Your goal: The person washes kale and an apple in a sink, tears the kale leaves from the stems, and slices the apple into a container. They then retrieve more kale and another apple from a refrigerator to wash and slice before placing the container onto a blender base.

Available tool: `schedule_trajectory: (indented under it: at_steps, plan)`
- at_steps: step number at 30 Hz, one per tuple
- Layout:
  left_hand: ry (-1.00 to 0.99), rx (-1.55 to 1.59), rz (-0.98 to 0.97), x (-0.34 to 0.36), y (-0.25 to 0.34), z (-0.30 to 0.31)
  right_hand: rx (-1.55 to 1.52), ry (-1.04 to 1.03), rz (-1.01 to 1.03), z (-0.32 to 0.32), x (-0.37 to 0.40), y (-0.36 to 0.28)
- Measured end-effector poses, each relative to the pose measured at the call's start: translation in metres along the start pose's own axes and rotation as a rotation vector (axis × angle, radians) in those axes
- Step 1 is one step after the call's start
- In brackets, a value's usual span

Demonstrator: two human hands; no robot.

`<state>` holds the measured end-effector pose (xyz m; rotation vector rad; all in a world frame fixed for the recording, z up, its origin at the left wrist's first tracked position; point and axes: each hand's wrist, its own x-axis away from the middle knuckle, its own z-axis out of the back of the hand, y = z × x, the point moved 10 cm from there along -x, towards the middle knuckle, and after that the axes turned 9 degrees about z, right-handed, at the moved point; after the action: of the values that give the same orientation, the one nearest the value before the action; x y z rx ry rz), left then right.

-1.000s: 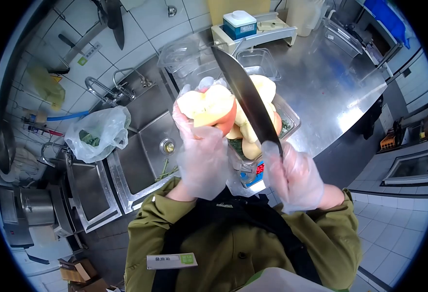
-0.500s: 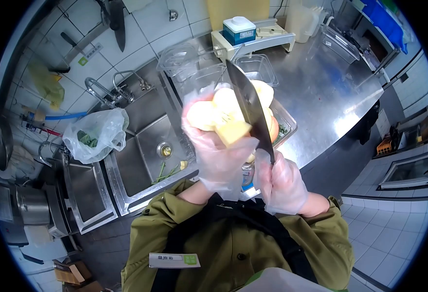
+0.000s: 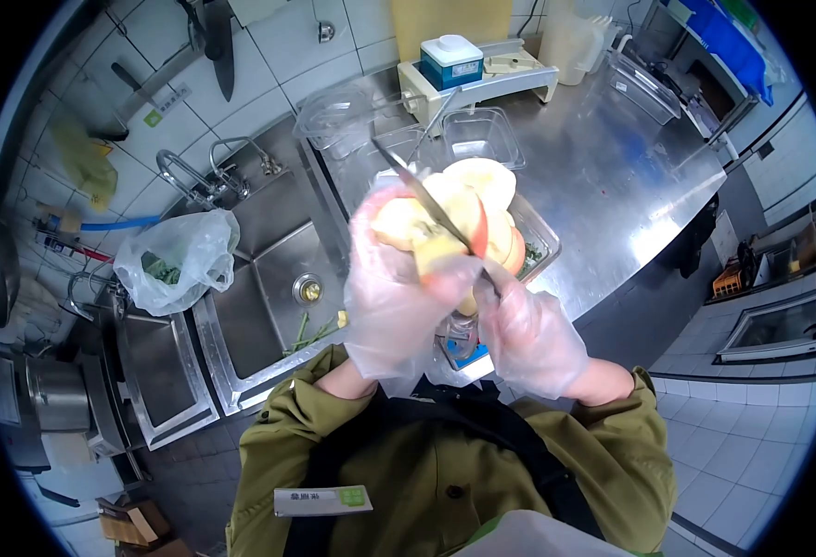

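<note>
My left hand (image 3: 387, 311), in a clear plastic glove, is closed around pieces of a cut apple (image 3: 397, 223) with pale flesh. In my gloved right hand (image 3: 533, 339) is the handle end of a kitchen knife (image 3: 429, 202). Its dark blade slants up to the left across the apple, seen nearly edge-on. Against the blade's right side is a part with red skin. Behind both hands, more pale, round-cut apple pieces (image 3: 482, 183) lie piled over a clear tray (image 3: 545, 260) with chopped greens in it. My left fingertips are blurred near the blade.
A double steel sink (image 3: 257, 292) with scraps lies to the left, a plastic bag (image 3: 180, 260) of greens beyond it. On the steel counter (image 3: 612, 176) stand a clear container (image 3: 482, 139), a slicer-like device (image 3: 528, 79) with a blue-and-white box, and a white jug (image 3: 570, 46).
The knife blade has swung left and turned from broadside to nearly edge-on, now crossing the apple. Red skin shows beside it. Both hands remain close together.
</note>
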<state>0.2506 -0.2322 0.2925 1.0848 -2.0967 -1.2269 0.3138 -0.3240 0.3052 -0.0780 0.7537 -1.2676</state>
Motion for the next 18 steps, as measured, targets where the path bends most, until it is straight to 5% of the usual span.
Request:
schedule_trajectory:
  at_steps: [4,5,18]
  plan:
    - [0.096,0.044,0.164,0.004,-0.015,0.004,0.138,-0.031,0.054,-0.011,0.002,0.003]
    - [-0.004,0.172,0.060,0.008,-0.011,-0.004,0.176,-0.022,0.072,-0.010,0.000,0.001]
    - [0.031,0.300,0.281,0.015,-0.021,0.003,0.074,-0.070,0.109,-0.009,-0.004,0.005]
